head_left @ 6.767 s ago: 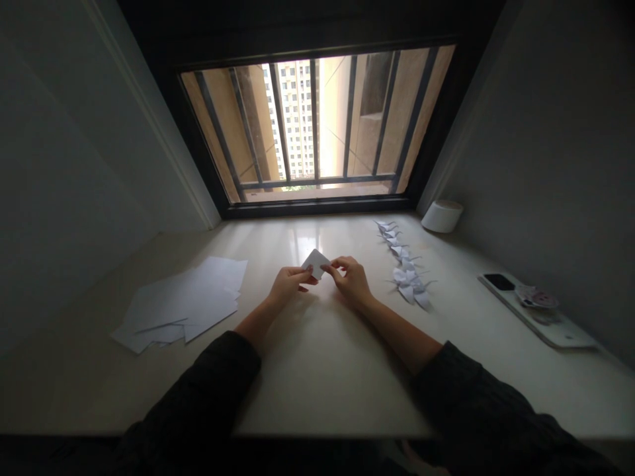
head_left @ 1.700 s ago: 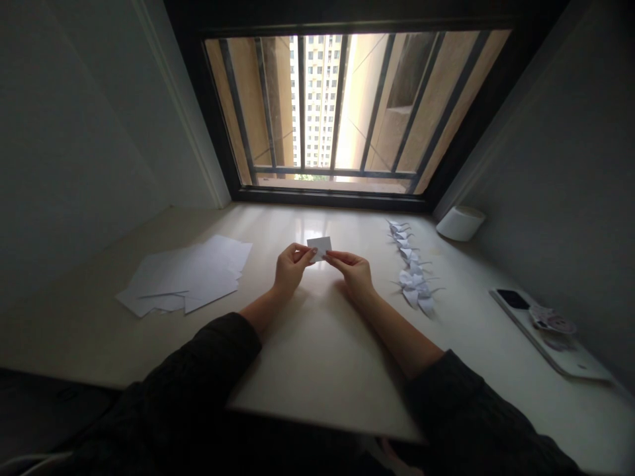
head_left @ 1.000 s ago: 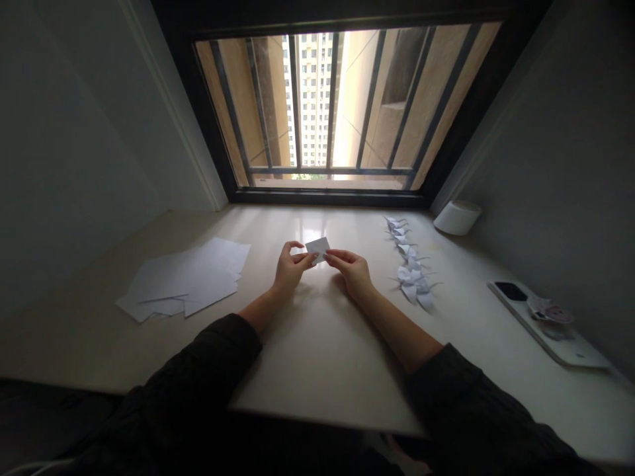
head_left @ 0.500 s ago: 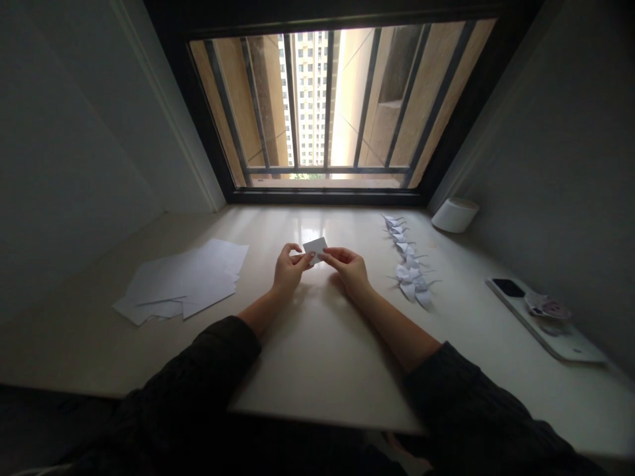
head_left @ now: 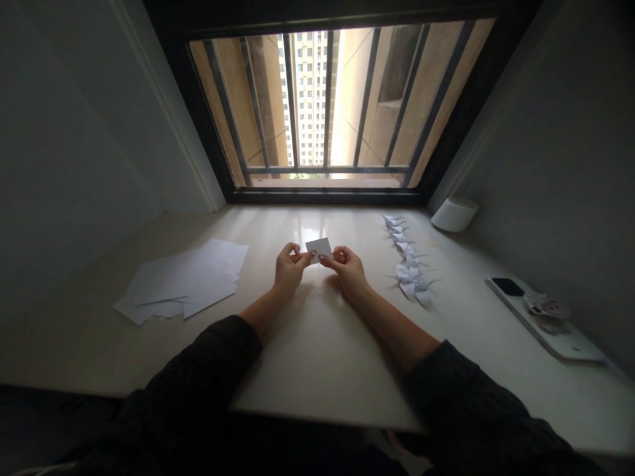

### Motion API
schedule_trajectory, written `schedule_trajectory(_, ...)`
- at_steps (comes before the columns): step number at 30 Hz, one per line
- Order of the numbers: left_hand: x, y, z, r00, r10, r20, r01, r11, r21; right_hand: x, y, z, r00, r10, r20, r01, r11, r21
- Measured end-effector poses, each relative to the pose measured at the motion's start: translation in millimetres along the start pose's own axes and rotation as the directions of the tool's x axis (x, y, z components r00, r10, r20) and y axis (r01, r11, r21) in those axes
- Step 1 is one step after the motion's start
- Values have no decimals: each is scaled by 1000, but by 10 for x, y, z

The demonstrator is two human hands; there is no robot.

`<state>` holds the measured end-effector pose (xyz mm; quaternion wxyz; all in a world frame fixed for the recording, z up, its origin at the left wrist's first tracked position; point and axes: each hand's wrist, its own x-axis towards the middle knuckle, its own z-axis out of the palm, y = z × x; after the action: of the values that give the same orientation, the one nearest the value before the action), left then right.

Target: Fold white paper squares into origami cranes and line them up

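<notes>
A small folded square of white paper (head_left: 318,246) is held up between my hands, just above the pale sill. My left hand (head_left: 289,268) grips its left lower edge between thumb and fingers. At the right lower edge my right hand (head_left: 350,270) pinches it too, the thumb lying on the near face. The thumbs almost meet at the bottom of the paper. Its rear side and the fingertips behind it are hidden.
Sheets of white paper (head_left: 191,277) lie overlapping on the left. Several folded paper cranes (head_left: 407,264) stand in a row on the right. Beyond them are a white cylindrical object (head_left: 455,215) and a phone (head_left: 540,324) by the wall. A barred window (head_left: 327,106) rises behind.
The folded paper has shifted slightly right and turned a little, showing more of its face. My right fingers have curled back from its upper right side. Everything else lies as before.
</notes>
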<state>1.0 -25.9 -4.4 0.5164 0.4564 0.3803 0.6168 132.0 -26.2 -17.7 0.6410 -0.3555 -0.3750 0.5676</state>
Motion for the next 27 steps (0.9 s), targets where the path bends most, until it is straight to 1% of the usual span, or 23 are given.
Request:
schedule_trajectory(8,59,-15,-54,992,-54,-113,53,999,-9,17,19,-3,995,85,46,-85,996,-5)
schedule_trajectory(11,65,-9,-54,989,-82,-123,80,996,-27,22,12,5,995,71,65,-68,997,-36)
schedule_trajectory(14,72,-17,-69,989,-74,-125,72,997,-15,15,1,14,996,37,75,-31,996,-84)
schedule_trajectory(16,86,-35,-98,992,-44,-115,48,998,33,5,-3,12,995,21,99,-9,992,-122)
schedule_trajectory(19,109,-55,-156,997,46,-68,-33,982,184,-2,1,-7,989,1,145,25,984,-174)
schedule_trajectory(21,113,-49,-182,995,85,-48,-69,960,272,7,6,-28,988,-27,154,57,979,-197)
schedule_trajectory(24,85,-15,-192,995,88,-42,-69,943,327,29,5,-54,985,-94,142,121,972,-201)
schedule_trajectory(27,36,16,-186,995,96,20,-96,919,383,29,-15,-59,981,-126,147,156,964,-214)
